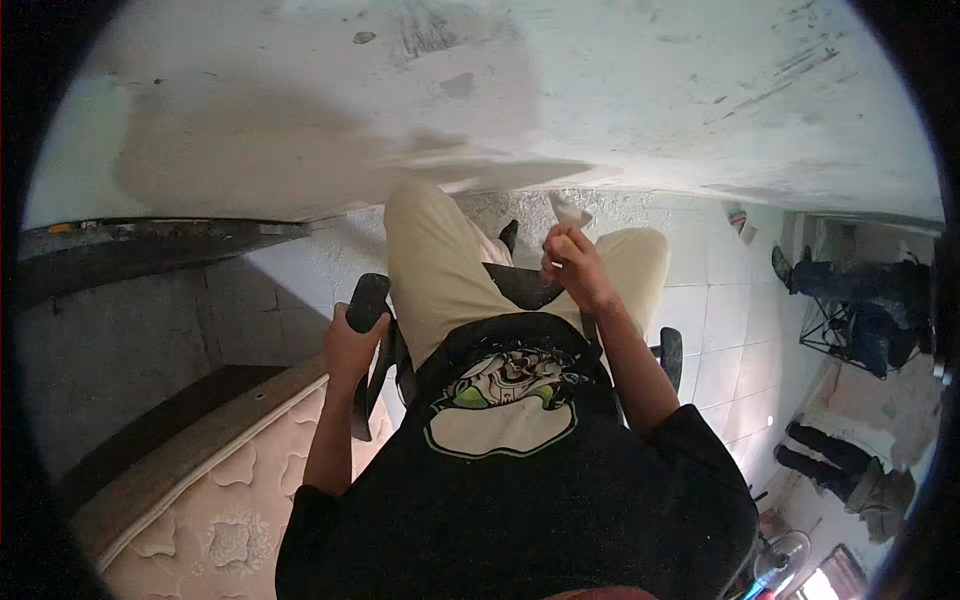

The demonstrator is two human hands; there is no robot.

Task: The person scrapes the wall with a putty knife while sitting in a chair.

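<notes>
Seated on a black chair, I hold a putty knife [570, 210] with a pale, wedge-shaped blade in my right hand [580, 265]. My right fingers are closed round its handle, which they mostly hide. The blade points up and away, close to the foot of the white wall [640, 110] in front of me; whether it touches the wall I cannot tell. At the left, my left hand [352, 345] is closed on the chair's black armrest [368, 295]. Between my knees shows the black front of the seat [523, 285].
A patterned mattress [225, 510] lies at the lower left, beside a dark shelf-like piece [150, 265]. Pale floor tiles [715, 320] stretch to the right. Dark trousers [835, 460], a folding frame [840, 335] and a fan [785, 560] are along the right side.
</notes>
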